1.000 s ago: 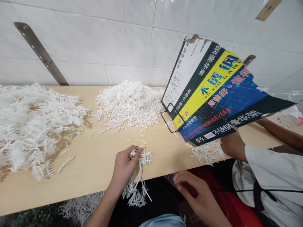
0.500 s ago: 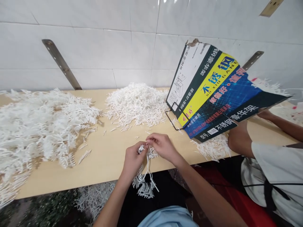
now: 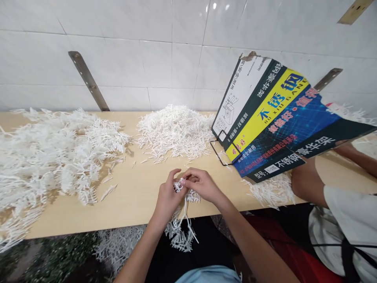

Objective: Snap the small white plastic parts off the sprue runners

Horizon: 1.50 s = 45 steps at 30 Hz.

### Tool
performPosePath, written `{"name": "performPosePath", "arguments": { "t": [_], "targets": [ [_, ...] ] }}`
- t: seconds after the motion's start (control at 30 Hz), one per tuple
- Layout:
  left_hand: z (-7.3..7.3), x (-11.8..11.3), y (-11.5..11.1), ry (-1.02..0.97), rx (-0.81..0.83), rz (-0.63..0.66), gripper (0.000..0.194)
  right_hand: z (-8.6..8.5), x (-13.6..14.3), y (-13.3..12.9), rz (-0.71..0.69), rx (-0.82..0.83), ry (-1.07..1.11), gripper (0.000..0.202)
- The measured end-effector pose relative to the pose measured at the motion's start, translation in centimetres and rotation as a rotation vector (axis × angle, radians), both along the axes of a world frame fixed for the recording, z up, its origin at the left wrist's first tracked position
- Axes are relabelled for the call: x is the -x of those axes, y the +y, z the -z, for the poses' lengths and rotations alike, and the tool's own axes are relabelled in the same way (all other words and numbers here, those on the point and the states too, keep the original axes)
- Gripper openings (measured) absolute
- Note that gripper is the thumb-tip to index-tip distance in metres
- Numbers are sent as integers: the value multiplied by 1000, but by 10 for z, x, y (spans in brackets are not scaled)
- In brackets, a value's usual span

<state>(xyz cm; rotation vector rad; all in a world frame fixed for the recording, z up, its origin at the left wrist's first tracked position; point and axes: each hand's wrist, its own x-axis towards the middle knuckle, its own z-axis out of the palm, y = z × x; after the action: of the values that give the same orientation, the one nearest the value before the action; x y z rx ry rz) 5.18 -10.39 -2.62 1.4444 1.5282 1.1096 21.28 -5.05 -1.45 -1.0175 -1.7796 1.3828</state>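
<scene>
Near the table's front edge, my left hand [image 3: 171,197] is closed on a white branched plastic piece [image 3: 183,232], which hangs down over the edge above my lap. My right hand [image 3: 200,184] meets it from the right, thumb and fingers pinched at the top of the same piece. What lies between the right fingertips is too small to make out. Behind my hands rises a heap of small white pieces [image 3: 176,131]. A larger pile of white branched pieces [image 3: 67,157] covers the left of the table.
A printed cardboard sheet [image 3: 272,114] leans in a black wire stand [image 3: 221,152] on the wooden table [image 3: 129,204]. Beyond it are a person's arm [image 3: 308,181] and more white pieces [image 3: 272,190]. Metal brackets [image 3: 88,80] sit on the tiled wall.
The view has shifted slightly, so the table and cardboard appear farther right. My left index finger has lifted, and my right fingers have curled in closer over the white piece.
</scene>
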Motion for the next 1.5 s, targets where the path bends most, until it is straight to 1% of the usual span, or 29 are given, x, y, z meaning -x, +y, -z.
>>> {"name": "performPosePath", "arguments": {
  "t": [0.07,0.1,0.2,0.27,0.4,0.6,0.67,0.8,0.87,0.97,1.07,1.2,1.27,1.4,1.43,1.47,1.5],
  "targets": [
    [-2,-1,0,35,5,11,35,7,-4,8,31,123,85,25],
    [-3,-1,0,45,12,12,32,9,-6,10,32,163,119,28],
    [-5,-2,-2,46,26,7,33,8,-9,11,38,213,190,34],
    [-6,-2,-4,13,31,30,32,7,-10,10,52,235,223,36],
    [-6,-1,-4,-61,45,81,33,5,-13,9,31,236,215,36],
    [-4,0,-2,-59,46,61,36,4,-19,9,-91,215,195,36],
    [-4,0,-2,-31,49,47,36,5,-17,9,-95,210,188,37],
    [-4,-2,-1,60,74,40,34,9,-11,9,14,211,142,34],
    [-5,-2,-1,110,72,76,32,11,-10,10,46,188,114,30],
    [-7,-1,-1,159,58,154,29,15,-12,12,41,144,79,20],
    [-8,-2,2,158,58,193,27,16,-13,13,48,132,100,14],
    [-8,-10,11,68,62,181,27,16,-13,12,120,142,196,18],
    [-7,-14,15,4,56,172,26,16,-14,13,204,154,263,18],
    [-2,-14,11,-61,57,166,28,19,-18,24,479,167,539,14],
    [-1,-13,9,-81,64,142,30,20,-18,27,518,152,567,14],
    [-1,-11,8,-107,72,111,32,20,-17,29,529,127,546,13],
    [0,-11,6,-135,77,80,33,21,-15,29,515,87,481,13]
  ]
}}
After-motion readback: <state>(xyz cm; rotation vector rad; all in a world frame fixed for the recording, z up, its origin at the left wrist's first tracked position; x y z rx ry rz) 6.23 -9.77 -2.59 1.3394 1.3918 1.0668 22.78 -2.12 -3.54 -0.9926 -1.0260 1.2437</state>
